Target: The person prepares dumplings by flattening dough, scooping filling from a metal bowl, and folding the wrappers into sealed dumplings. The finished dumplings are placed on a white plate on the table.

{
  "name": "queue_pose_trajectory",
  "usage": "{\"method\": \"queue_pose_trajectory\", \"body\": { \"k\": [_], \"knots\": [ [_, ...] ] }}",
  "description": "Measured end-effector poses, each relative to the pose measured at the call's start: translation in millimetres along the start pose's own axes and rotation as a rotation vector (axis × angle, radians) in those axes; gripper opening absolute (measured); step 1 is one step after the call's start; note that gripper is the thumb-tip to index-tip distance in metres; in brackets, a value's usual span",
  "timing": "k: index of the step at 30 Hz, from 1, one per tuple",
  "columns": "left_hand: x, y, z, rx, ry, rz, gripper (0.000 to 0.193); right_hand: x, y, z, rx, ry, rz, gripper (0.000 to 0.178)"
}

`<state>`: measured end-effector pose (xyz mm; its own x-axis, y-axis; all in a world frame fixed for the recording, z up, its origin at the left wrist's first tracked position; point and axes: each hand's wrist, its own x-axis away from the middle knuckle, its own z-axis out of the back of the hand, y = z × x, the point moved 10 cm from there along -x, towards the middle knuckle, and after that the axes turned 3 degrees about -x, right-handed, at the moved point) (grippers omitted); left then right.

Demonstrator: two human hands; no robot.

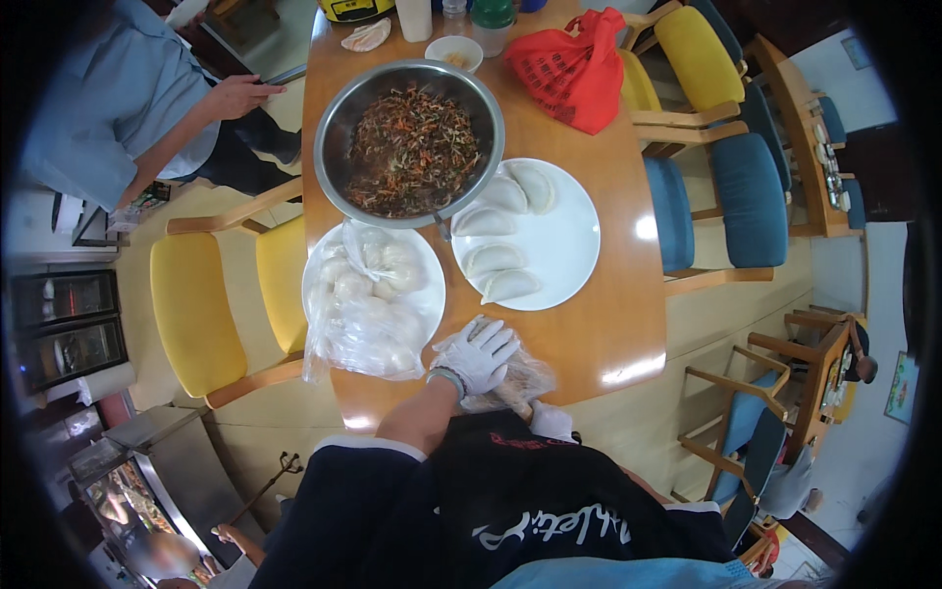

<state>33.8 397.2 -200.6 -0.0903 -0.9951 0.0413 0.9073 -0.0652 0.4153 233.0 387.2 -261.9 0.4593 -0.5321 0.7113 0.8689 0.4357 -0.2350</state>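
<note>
My left hand (478, 355), in a white glove, lies with its fingers stretched out on a crumpled clear plastic sheet (533, 375) at the table's near edge. Beside it, a short tan rod (512, 399) like a rolling pin slants towards my right hand (551, 420). That hand, gloved too, touches the rod's end, and its fingers are mostly hidden. Just ahead on the left, a clear plastic bag (365, 329) of round whitish dough pieces rests on a white plate (432, 270). Several folded dumplings (494, 258) sit along the left side of another white plate (564, 260).
A large steel bowl (329, 162) of chopped filling (412, 147) stands further back, a utensil handle (444, 229) over its rim. Behind are a small white bowl (469, 46) and a red bag (574, 69). Yellow chairs (196, 304) and blue chairs (748, 196) flank the table; a person (128, 108) stands left.
</note>
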Motion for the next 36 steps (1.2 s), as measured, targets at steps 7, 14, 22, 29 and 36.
{"method": "queue_pose_trajectory", "body": {
  "k": [7,14,22,29,36],
  "knots": [
    [0.4,0.5,1.8,-0.015,0.033,-0.011,0.053,5.9,-9.1,11.3,0.013,0.050,0.032,0.036],
    [-1.6,7.2,9.8,-0.032,0.018,-0.027,0.052,9.3,-8.7,18.3,-0.026,0.015,-0.008,0.034],
    [-7.5,5.7,6.6,-0.048,-0.016,-0.028,0.053,3.2,-4.0,5.2,-0.078,-0.006,0.060,0.033],
    [-5.9,5.3,9.6,-0.052,0.013,-0.022,0.051,-3.1,1.1,-5.9,-0.028,0.045,0.106,0.034],
    [3.8,8.9,8.1,-0.075,0.050,-0.042,0.049,0.5,-2.7,2.9,0.034,0.027,0.057,0.033]
  ]
}}
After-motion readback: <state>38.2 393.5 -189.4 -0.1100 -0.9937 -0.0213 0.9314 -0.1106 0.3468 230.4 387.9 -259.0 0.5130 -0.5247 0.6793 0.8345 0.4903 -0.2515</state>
